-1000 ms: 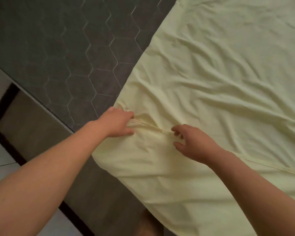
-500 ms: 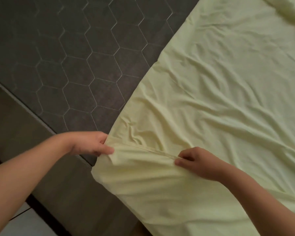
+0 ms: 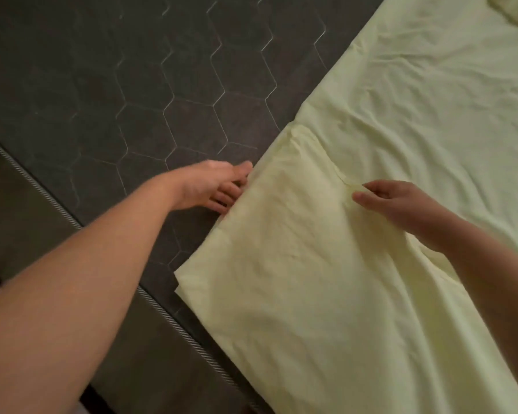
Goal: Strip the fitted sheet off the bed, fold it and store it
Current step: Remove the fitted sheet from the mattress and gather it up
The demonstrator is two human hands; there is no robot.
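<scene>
The pale yellow fitted sheet [image 3: 371, 130] lay off its corners, spread slack and creased over the bare dark mattress [image 3: 132, 100], filling the view from 1 o'clock round to 6 o'clock. It looked thin, light and limp, likely to sag and slide out of line unless kept taut, so its sewn seam [image 3: 338, 174] and doubled edge seemed the firmest places to take hold. The right hand [image 3: 401, 204], toward 3 o'clock, pinched a ridge of cloth at that seam between thumb and fingers. The left hand [image 3: 210, 186], toward 9 o'clock of it, reached its fingers to the sheet's folded edge; blur hid whether they gripped. The mattress's piped border [image 3: 57, 204] ran diagonally at 8 o'clock.
</scene>
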